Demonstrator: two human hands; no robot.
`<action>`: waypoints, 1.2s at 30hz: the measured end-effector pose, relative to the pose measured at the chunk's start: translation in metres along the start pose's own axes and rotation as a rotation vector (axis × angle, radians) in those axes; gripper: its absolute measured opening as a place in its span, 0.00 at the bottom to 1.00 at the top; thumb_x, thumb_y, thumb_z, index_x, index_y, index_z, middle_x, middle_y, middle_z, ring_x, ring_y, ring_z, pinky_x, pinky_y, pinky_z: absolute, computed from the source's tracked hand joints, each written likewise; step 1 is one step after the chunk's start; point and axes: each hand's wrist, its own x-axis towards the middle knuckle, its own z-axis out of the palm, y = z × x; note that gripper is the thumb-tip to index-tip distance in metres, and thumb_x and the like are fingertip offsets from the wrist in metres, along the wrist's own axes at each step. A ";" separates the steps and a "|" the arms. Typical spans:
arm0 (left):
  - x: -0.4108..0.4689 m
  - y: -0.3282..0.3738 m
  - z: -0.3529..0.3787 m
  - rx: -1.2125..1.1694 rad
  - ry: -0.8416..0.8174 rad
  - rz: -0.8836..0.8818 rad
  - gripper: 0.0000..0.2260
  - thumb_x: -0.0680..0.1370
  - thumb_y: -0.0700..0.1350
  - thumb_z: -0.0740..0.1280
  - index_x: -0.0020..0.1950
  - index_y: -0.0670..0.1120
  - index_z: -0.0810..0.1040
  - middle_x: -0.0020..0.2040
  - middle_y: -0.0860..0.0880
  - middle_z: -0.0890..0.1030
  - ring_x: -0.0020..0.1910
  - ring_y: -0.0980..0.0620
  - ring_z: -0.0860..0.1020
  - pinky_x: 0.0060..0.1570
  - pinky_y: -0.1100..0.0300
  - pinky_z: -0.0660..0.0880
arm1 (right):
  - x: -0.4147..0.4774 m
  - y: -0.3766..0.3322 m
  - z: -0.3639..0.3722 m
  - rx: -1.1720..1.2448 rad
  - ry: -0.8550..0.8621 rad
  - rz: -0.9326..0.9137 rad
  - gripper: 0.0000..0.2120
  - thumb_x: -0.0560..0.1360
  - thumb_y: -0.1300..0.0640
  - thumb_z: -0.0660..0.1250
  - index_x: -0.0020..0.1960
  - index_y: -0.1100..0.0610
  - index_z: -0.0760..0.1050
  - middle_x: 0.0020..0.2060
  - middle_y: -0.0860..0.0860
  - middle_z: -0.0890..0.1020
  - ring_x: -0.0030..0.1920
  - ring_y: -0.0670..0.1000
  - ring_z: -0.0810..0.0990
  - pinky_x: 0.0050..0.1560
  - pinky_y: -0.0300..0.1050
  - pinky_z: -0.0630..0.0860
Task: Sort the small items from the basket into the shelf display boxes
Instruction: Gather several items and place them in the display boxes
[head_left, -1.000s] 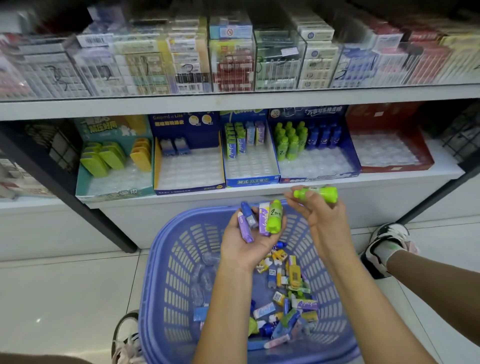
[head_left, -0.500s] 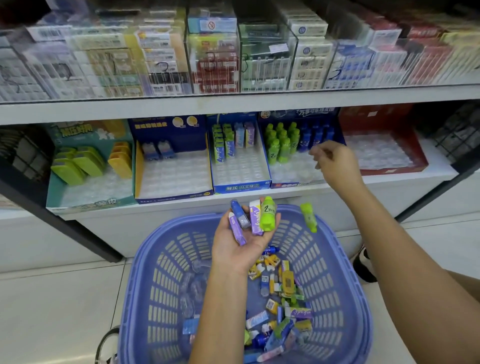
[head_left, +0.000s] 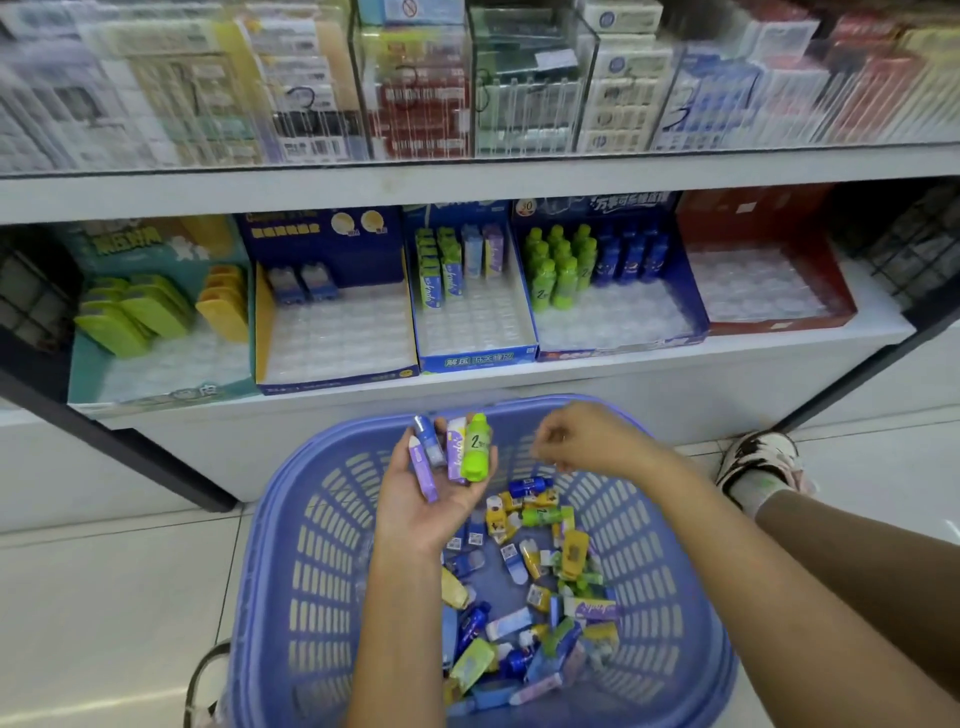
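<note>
My left hand (head_left: 415, 512) is palm up over the blue basket (head_left: 270, 525) and cradles a green bottle (head_left: 475, 448), a white-purple box (head_left: 455, 453), a blue bottle (head_left: 430, 441) and a purple box (head_left: 423, 472). My right hand (head_left: 582, 437) hovers just right of them above the basket's far rim, fingers loosely curled, with nothing seen in it. Several small bottles and boxes lie in the basket, among them a green bottle (head_left: 540, 517). On the shelf, the dark blue display box (head_left: 623, 349) holds green and blue bottles.
More display boxes stand on the same shelf: teal (head_left: 156, 376), blue with a yellow side (head_left: 332, 385), light blue (head_left: 478, 361) and red (head_left: 779, 327). A glass-fronted upper shelf (head_left: 467, 182) holds packs. My shoe (head_left: 763, 462) is on the floor right of the basket.
My right hand gripped a green bottle, reached toward the dark blue box, and the bottle fell toward the basket. That hand has now come back beside my left hand. The left hand stayed put.
</note>
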 end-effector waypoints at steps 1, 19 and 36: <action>-0.001 0.003 -0.005 -0.035 -0.009 0.000 0.10 0.73 0.47 0.63 0.50 0.43 0.78 0.44 0.44 0.83 0.61 0.43 0.75 0.58 0.45 0.71 | 0.008 0.007 0.017 -0.124 -0.068 0.057 0.08 0.74 0.56 0.67 0.43 0.60 0.81 0.38 0.55 0.84 0.40 0.52 0.82 0.43 0.46 0.77; -0.006 0.027 -0.006 0.061 0.026 -0.019 0.15 0.70 0.48 0.65 0.53 0.43 0.79 0.64 0.39 0.77 0.67 0.37 0.71 0.55 0.39 0.72 | 0.013 0.021 0.066 0.091 -0.319 0.263 0.18 0.79 0.49 0.61 0.60 0.62 0.75 0.45 0.59 0.81 0.38 0.49 0.79 0.42 0.41 0.75; -0.024 0.001 0.045 0.045 -0.147 -0.056 0.15 0.78 0.49 0.61 0.44 0.41 0.83 0.63 0.43 0.78 0.67 0.41 0.72 0.50 0.41 0.78 | 0.038 -0.014 -0.126 0.293 0.922 -0.053 0.17 0.67 0.62 0.75 0.54 0.62 0.77 0.40 0.55 0.78 0.41 0.52 0.79 0.46 0.51 0.79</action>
